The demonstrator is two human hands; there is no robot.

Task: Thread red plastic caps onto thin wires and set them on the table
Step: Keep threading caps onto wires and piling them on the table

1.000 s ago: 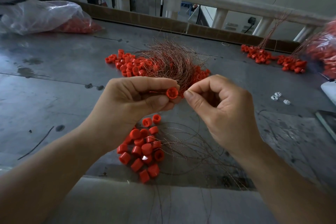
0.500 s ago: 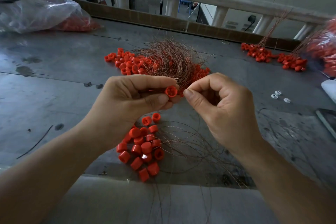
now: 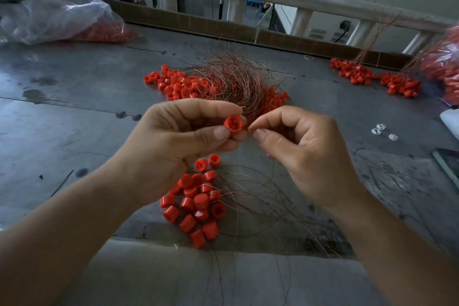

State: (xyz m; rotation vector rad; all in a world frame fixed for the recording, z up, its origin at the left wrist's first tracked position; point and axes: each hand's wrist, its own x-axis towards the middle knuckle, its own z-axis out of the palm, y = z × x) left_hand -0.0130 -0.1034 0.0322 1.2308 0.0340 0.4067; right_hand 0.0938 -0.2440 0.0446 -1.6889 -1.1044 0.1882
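Observation:
My left hand (image 3: 171, 146) pinches a red plastic cap (image 3: 232, 124) between thumb and forefinger, its open end facing me. Right beside it, my right hand (image 3: 308, 154) has thumb and forefinger pressed together at the cap's right edge, apparently on a thin wire too fine to see. Under my hands lies a pile of red caps (image 3: 196, 204) with loose copper wires (image 3: 260, 196) trailing to the right. Behind my hands sits a bigger heap of caps threaded on a tangle of copper wires (image 3: 231, 79).
The work goes on over a grey metal table (image 3: 62, 119). A clear plastic bag of red caps (image 3: 62, 20) lies at the back left. More wired caps (image 3: 377, 79) and a second bag sit at the back right. Small white pieces (image 3: 382, 130) lie at the right.
My right hand's thumb and forefinger have closed in toward the cap and now meet at its right edge. The left hand keeps the cap in about the same place.

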